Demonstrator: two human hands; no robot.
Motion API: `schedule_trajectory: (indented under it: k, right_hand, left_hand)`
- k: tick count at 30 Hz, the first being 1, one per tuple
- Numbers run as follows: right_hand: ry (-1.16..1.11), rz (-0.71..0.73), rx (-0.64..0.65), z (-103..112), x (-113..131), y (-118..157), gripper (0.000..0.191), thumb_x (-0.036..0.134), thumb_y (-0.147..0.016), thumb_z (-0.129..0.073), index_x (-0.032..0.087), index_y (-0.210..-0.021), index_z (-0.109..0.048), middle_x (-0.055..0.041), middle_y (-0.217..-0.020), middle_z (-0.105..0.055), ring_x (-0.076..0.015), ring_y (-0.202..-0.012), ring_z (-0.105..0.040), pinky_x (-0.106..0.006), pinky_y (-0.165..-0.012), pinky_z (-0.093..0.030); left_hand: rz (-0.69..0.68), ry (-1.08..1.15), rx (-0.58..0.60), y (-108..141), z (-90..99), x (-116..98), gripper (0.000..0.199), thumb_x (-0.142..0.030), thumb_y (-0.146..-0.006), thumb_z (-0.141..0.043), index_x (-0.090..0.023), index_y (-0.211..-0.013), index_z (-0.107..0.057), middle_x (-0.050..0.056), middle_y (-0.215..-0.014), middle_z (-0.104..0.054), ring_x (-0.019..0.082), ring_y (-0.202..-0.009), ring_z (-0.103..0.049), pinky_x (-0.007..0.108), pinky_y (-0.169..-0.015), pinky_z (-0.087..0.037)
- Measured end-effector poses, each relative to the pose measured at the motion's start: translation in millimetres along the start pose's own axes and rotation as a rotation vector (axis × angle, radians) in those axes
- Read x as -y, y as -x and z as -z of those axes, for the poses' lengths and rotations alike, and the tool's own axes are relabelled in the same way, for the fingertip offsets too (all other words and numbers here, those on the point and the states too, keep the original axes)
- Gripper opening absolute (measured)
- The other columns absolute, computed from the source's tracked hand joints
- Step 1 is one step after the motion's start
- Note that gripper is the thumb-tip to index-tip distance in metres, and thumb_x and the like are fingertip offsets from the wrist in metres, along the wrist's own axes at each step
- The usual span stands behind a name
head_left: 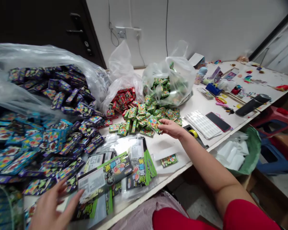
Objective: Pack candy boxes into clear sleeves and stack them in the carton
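Note:
My right hand (170, 128) is closed, thumb and fingers pinching the edge of a small green candy box (154, 124) at the front of a heap of green boxes (142, 110). At the lower left, my left hand (54, 206) hovers with thumb and fingers apart, holding nothing that I can see. It is beside purple candy boxes (70, 167) and printed black-and-green pouches (117, 167), which lie stacked along the table's front. One more green box (169, 160) lies on a white sheet near the table edge.
Plastic bags hold purple boxes (64, 88), red boxes (123, 100) and green boxes. Blue boxes (48, 140) pile up at the left. To the right lie label sheets (203, 124), a phone (218, 121), a tape dispenser (195, 134) and a dark bottle (252, 105). A green-lined bin (254, 150) stands below.

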State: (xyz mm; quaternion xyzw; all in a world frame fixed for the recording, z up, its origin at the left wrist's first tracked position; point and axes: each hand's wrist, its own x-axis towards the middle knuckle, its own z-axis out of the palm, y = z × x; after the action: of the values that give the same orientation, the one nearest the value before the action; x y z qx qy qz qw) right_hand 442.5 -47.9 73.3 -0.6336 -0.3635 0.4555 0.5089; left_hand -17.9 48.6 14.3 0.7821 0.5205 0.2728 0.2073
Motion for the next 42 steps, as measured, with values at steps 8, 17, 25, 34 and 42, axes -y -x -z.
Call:
schedule_trajectory:
  k: [8, 17, 25, 34, 42]
  right_hand:
    - [-0.171, -0.082, 0.268, -61.8, -0.8, 12.1, 0.040, 0.027, -0.067, -0.074, 0.016, -0.104, -0.065, 0.0005, -0.080, -0.064, -0.0086, -0.062, -0.053, -0.022, -0.059, -0.041]
    - [0.625, 0.554, -0.048, -85.4, -25.6, 19.8, 0.027, 0.017, -0.079, -0.063, 0.017, -0.107, -0.066, -0.0084, -0.097, -0.062, -0.0209, -0.088, -0.057, -0.037, -0.079, -0.047]
    - [0.890, 0.571, 0.176, -86.2, -29.7, 27.2, 0.038, 0.027, -0.084, -0.068, 0.016, -0.118, -0.059, -0.0122, -0.108, -0.066, -0.0246, -0.102, -0.059, -0.041, -0.090, -0.047]
    - [1.095, 0.438, 0.245, -85.0, -37.1, 18.9, 0.079, 0.038, -0.065, -0.080, 0.015, -0.134, -0.049, -0.0187, -0.139, -0.047, -0.0347, -0.130, -0.040, -0.052, -0.107, -0.032]
    - [0.928, 0.792, 0.340, -99.3, 16.7, 40.7, 0.070, 0.031, -0.074, -0.070, 0.024, -0.138, -0.043, -0.0109, -0.140, -0.046, -0.0292, -0.127, -0.040, -0.050, -0.106, -0.033]
  left_hand:
    - [-0.446, -0.340, 0.401, -3.9, -39.6, -59.0, 0.088, -0.044, -0.073, -0.067, -0.026, -0.147, -0.024, 0.014, -0.154, -0.031, 0.041, -0.142, -0.024, 0.061, -0.111, -0.022]
    - [-0.416, -0.251, 0.290, -4.4, -11.6, -54.3, 0.080, -0.046, -0.077, -0.064, -0.023, -0.145, -0.029, 0.014, -0.129, -0.046, 0.035, -0.121, -0.047, 0.055, -0.105, -0.035]
    - [-0.304, -0.160, 0.230, 8.4, 12.8, -34.6, 0.086, -0.057, -0.074, -0.065, -0.027, -0.146, -0.026, 0.010, -0.123, -0.042, 0.033, -0.116, -0.048, 0.052, -0.099, -0.044]
    - [-0.319, -0.117, 0.316, 8.0, -4.1, -45.3, 0.088, -0.054, -0.074, -0.067, -0.029, -0.147, -0.023, 0.010, -0.127, -0.041, 0.032, -0.117, -0.047, 0.052, -0.101, -0.043]
    - [-0.361, -0.088, 0.362, 8.4, 3.4, -58.8, 0.093, -0.044, -0.074, -0.072, -0.029, -0.148, -0.018, 0.010, -0.130, -0.036, 0.030, -0.123, -0.041, 0.050, -0.106, -0.039]
